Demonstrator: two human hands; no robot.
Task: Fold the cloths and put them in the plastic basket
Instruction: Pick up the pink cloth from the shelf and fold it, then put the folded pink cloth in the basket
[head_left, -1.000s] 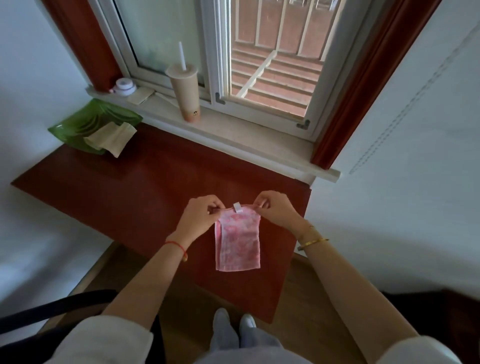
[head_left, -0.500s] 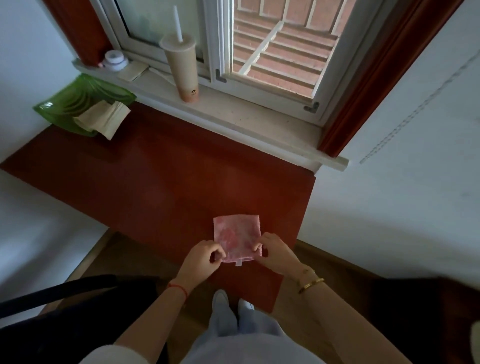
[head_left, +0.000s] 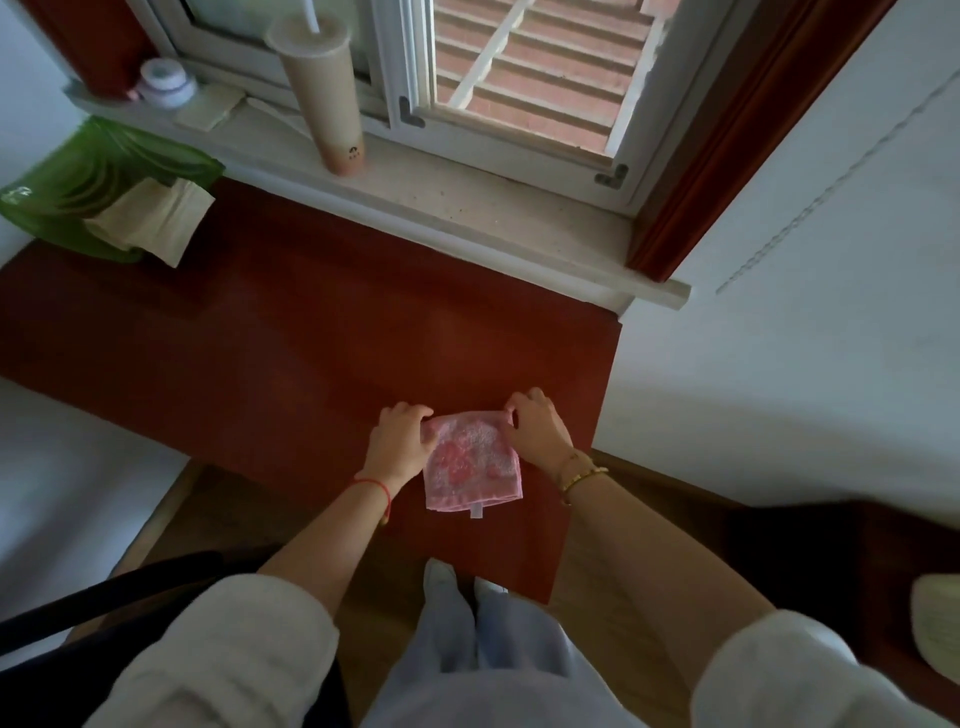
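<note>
Here, near the front right corner of the dark red surface (head_left: 291, 364): pink cloth (head_left: 470, 467), terry, folded to a small near-square, lying flat; white tag (head_left: 476, 512) projecting from its near hem; far edge pinned at both corners.
Left hand (head_left: 397, 441): on the cloth's far left corner; fingers (head_left: 410, 413) curled and pinching that corner; red string on the wrist.
Right hand (head_left: 535, 426): on the far right corner; fingers (head_left: 522, 402) bent, thumb and forefinger nipping the edge; gold bangle on the wrist.
Far left of the surface: green plastic basket (head_left: 78, 176), translucent, against the wall; beige cloth (head_left: 150, 221), folded, resting in the basket and hanging over its near rim; well apart from the pink cloth.
Windowsill (head_left: 467, 208), pale stone, behind the surface: tall drink cup (head_left: 330, 98) with straw, upright; small white jar (head_left: 166, 80) at the left end; flat pale packet (head_left: 210, 106) just beside the jar.
Below: pale sleeves, light trousers, two white shoes on a wooden floor; dark chair frame (head_left: 104, 592) at lower left.
</note>
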